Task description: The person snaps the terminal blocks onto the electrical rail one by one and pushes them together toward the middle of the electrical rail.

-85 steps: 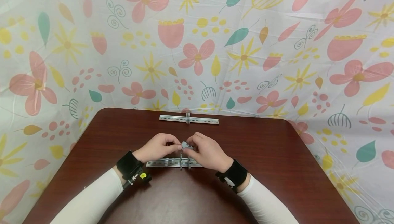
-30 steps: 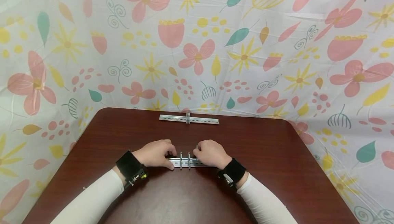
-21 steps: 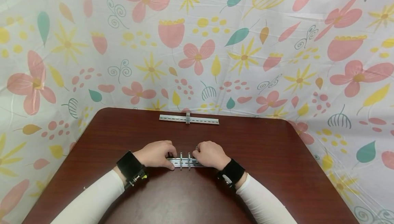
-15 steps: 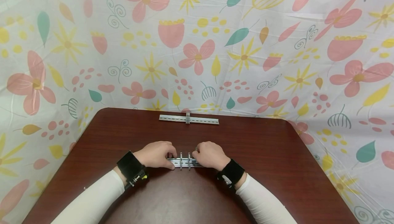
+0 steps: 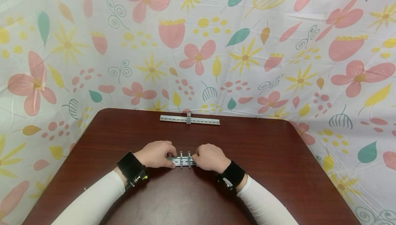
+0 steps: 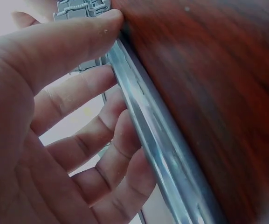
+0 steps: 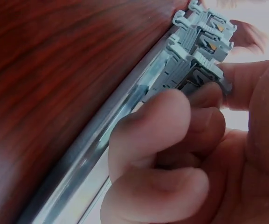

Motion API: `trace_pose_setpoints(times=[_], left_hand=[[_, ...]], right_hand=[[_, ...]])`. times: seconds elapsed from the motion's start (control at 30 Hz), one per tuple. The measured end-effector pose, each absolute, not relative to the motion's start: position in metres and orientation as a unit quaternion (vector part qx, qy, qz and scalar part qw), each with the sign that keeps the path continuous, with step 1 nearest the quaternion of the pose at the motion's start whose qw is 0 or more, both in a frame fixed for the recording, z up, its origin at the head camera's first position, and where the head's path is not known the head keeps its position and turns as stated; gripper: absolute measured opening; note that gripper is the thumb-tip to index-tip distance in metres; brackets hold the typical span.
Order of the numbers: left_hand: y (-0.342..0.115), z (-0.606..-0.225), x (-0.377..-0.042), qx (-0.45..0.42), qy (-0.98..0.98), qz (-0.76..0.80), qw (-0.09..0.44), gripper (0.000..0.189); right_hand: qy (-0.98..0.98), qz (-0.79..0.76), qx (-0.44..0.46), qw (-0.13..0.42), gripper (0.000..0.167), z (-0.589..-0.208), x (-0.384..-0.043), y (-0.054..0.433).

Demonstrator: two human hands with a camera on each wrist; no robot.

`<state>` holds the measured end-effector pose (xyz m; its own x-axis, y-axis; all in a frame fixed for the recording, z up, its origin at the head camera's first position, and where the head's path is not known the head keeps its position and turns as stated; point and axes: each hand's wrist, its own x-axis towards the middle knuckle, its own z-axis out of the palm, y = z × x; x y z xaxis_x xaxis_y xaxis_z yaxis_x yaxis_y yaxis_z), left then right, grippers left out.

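In the head view a slotted metal DIN rail lies across the near middle of the table. Two thin grey terminal blocks, a left one and a right one, stand upright on it. My left hand grips the rail's left part, thumb on the near edge and fingers along the far edge. My right hand pinches a third terminal block at the rail, close beside the other two in the right wrist view. The rail's right part is mostly hidden under that hand.
A second DIN rail with grey terminal blocks clipped at its middle lies near the back edge of the brown table. Behind the table hangs a flower-patterned cloth.
Both hands were at a grey block above the rail. The left hand has since taken the rail, and the right has brought the block down to it and slid slightly left. The rail has shifted slightly away.
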<state>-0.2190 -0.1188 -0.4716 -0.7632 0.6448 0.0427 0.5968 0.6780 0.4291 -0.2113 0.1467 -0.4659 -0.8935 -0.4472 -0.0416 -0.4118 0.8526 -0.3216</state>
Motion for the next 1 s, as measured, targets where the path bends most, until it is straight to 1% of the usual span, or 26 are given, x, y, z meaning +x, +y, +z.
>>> trace_pose_setpoints(times=[0.27, 0.43, 0.73, 0.8, 1.0], left_hand=[[-0.118, -0.473, -0.218, 0.336, 0.919, 0.203, 0.044, 0.02], [-0.119, -0.474, -0.219, 0.334, 0.92, 0.2, 0.04, 0.021], [-0.119, -0.473, -0.219, 0.332, 0.922, 0.197, 0.042, 0.023], [-0.119, -0.473, -0.219, 0.332, 0.922, 0.194, 0.042, 0.023], [-0.118, -0.472, -0.218, 0.335, 0.923, 0.186, 0.039, 0.025]], right_hand=[[0.96, -0.148, -0.23, 0.063, 0.056, -0.466, -0.209, 0.146], [0.96, -0.143, -0.23, 0.071, 0.054, -0.467, -0.209, 0.146], [0.956, -0.123, -0.262, 0.055, 0.051, -0.47, -0.209, 0.147], [0.959, -0.111, -0.254, 0.062, 0.049, -0.464, -0.204, 0.144], [0.965, -0.079, -0.245, 0.055, 0.048, -0.465, -0.2, 0.14]])
